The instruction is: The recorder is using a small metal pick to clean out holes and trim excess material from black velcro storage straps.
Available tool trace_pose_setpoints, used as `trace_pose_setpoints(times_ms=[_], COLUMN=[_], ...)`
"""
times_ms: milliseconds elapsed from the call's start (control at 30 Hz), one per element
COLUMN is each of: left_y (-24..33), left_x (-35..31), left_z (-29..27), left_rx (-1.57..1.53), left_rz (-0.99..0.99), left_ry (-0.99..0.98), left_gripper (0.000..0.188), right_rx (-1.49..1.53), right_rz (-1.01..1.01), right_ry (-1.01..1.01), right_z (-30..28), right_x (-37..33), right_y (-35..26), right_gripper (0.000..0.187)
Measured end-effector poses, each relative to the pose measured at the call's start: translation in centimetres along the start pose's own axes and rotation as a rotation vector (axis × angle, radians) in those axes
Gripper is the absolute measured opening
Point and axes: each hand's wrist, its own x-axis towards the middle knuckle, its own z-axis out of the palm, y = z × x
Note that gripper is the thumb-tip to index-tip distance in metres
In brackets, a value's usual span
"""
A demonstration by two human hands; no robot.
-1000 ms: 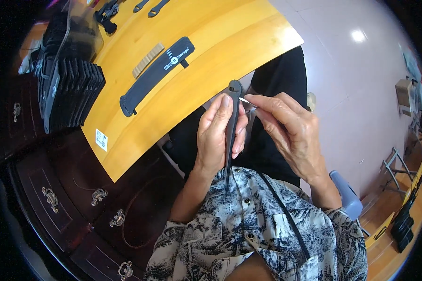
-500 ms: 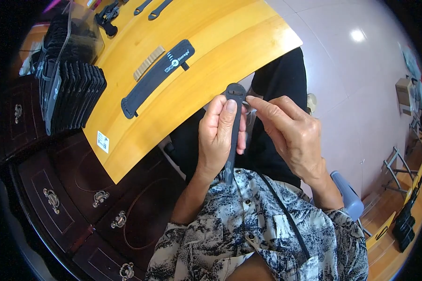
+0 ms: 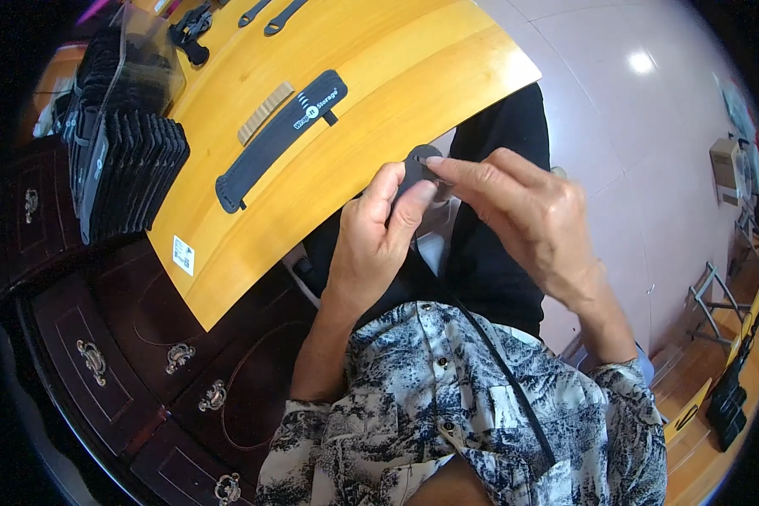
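Observation:
Over my lap, just off the near edge of the table, my left hand (image 3: 367, 240) grips a black hook-and-loop strap (image 3: 419, 154) near its rounded, slotted end. The fingers of my right hand (image 3: 527, 219) are pinched together against that same end, close to the slot. Most of the strap is hidden behind my fingers. On the table lies another, longer black strap (image 3: 270, 143) with pale printing and small tabs along its lower side. A tan ridged strip (image 3: 266, 112) rests right beside it.
The yellow wooden table (image 3: 396, 76) has a clear plastic bin (image 3: 156, 59) and a stack of black straps (image 3: 135, 169) at its left. Further straps (image 3: 285, 17) lie at the far edge. Dark drawers (image 3: 135, 354) stand below left; a folding metal frame (image 3: 713, 304) is at right.
The strap's long tail, which hung down toward my shirt, no longer shows there. My right fingers have moved left onto the slotted end, and my left hand has shifted slightly left.

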Motion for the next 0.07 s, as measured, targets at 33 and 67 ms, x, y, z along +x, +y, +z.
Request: trace_pose_setpoints(times_ms=[33,67], left_y=[-1.31,-1.33], left_x=[0.63,0.62], left_z=[-0.35,-0.35], left_rx=[0.182,0.184], left_rz=[0.281,0.28], left_ry=[-0.012,-0.011], left_gripper=[0.023,0.023], right_rx=[0.104,0.211], right_rz=[0.013,0.025], right_ry=[-0.047,-0.095], right_z=[-0.5,-0.97], right_x=[0.41,0.94], right_y=[0.2,0.45], right_gripper=[0.034,0.034])
